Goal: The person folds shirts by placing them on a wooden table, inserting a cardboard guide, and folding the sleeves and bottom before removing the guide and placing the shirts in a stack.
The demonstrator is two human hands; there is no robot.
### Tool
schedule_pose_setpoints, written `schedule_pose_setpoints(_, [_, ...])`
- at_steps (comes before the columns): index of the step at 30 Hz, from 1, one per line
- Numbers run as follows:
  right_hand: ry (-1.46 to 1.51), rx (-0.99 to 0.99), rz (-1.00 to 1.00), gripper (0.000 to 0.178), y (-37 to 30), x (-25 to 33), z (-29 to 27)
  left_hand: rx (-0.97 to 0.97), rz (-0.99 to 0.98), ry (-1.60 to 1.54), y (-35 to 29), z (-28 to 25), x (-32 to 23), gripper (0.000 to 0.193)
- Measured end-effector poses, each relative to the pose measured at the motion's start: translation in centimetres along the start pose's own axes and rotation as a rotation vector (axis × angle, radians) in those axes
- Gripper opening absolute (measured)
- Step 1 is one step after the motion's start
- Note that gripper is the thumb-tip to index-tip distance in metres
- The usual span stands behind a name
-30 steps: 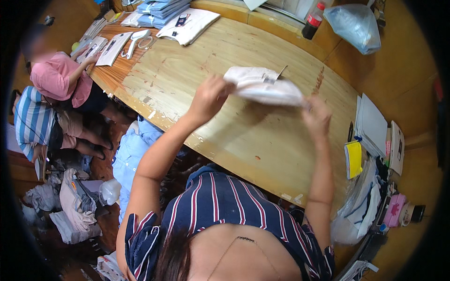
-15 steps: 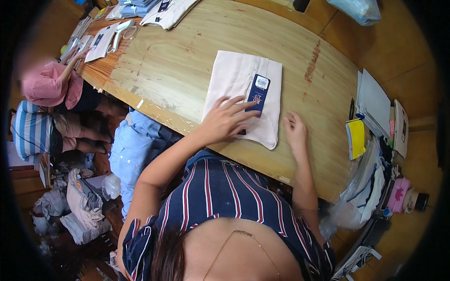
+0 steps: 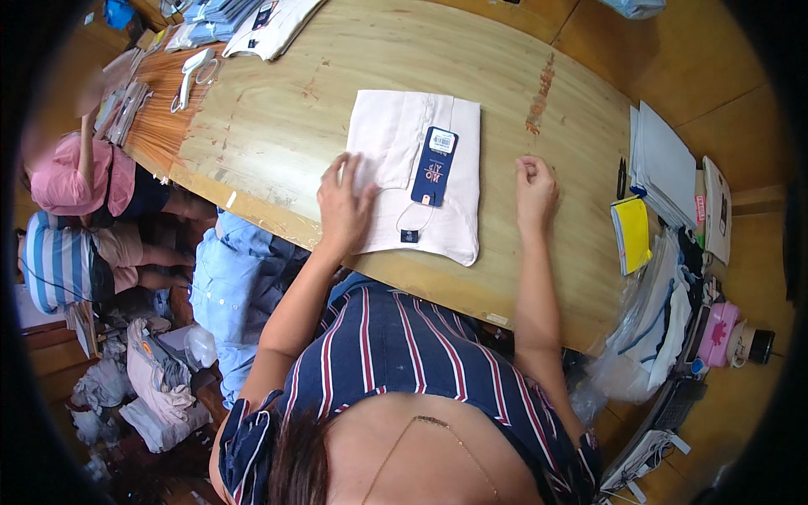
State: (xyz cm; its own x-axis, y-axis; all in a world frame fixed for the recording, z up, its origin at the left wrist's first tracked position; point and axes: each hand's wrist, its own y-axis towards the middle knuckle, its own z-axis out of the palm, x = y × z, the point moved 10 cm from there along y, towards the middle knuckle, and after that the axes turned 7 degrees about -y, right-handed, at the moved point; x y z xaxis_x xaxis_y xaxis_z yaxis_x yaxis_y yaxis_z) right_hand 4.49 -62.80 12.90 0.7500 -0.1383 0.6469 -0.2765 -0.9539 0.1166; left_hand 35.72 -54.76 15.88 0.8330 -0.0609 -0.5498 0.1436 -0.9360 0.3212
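Note:
A folded pale pink shirt (image 3: 387, 135) lies on the wooden table in front of me, its button placket facing up. On it rests a dark blue hang tag (image 3: 435, 166) with a white label, and a thin loop runs from the tag down to a small dark neck label (image 3: 409, 236). My left hand (image 3: 345, 206) is at the shirt's left edge, fingers apart and holding nothing. Off the shirt's right side, over the bare tabletop, my right hand (image 3: 536, 194) is closed with its fingers curled; nothing shows in it.
Folded shirts (image 3: 273, 25) are stacked at the table's far left, near a white handheld scanner (image 3: 195, 69). White papers (image 3: 665, 168) and a yellow packet (image 3: 629, 236) lie at the right edge. Two people sit at the left; blue cloth (image 3: 240, 286) hangs beside the table.
My left hand has slid left off the tag to the shirt's edge, uncovering the tag and neck label. My right hand has moved slightly forward and its fingers have curled in.

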Motion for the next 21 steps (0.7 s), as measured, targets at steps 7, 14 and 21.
schedule_pose_setpoints(7, [0.088, 0.538, 0.01, 0.037, -5.6, -2.4, 7.3, 0.228, -0.55, -0.174, -3.5, 0.1, 3.4, 0.072])
schedule_pose_setpoints(14, [1.023, 0.787, 0.457, 0.049, -11.4, 1.3, 8.2, 0.399, -0.623, -0.263, -4.7, 1.5, 6.2, 0.058])
schedule_pose_setpoints(21, [0.99, 1.032, 0.343, 0.054, -12.1, 6.4, 10.2, 0.327, -0.422, -0.357, 0.2, -2.9, 7.0, 0.059])
